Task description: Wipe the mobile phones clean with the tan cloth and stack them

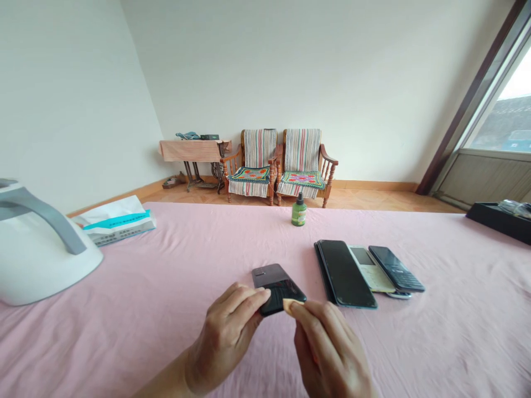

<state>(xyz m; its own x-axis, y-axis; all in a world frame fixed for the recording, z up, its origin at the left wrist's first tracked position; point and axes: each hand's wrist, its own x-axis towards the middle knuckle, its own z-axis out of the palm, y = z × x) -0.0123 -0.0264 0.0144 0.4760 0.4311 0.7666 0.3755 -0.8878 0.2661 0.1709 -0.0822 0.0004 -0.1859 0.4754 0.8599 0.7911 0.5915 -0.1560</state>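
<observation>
A dark smartphone (276, 284) with a glossy surface is tilted above the pink cloth, gripped at its near left edge by my left hand (228, 326). My thumb lies over the phone's surface. Between the closed fingers of my right hand (327, 342) is a small pale yellow piece of cloth or sponge (291, 305); most of it is hidden by the fingers. It touches the phone's near right corner, or is very close to it. To the right lie stacked smartphones (346, 273), a white keypad phone (371, 268) and a dark keypad phone (396, 269).
A green spray bottle (298, 211) stands towards the far edge of the pink cloth (186, 249). At the left are a white kettle (37, 249) and a tissue pack (118, 220). A black tray (498, 220) sits far right. Two wooden chairs (301, 157) stand beyond.
</observation>
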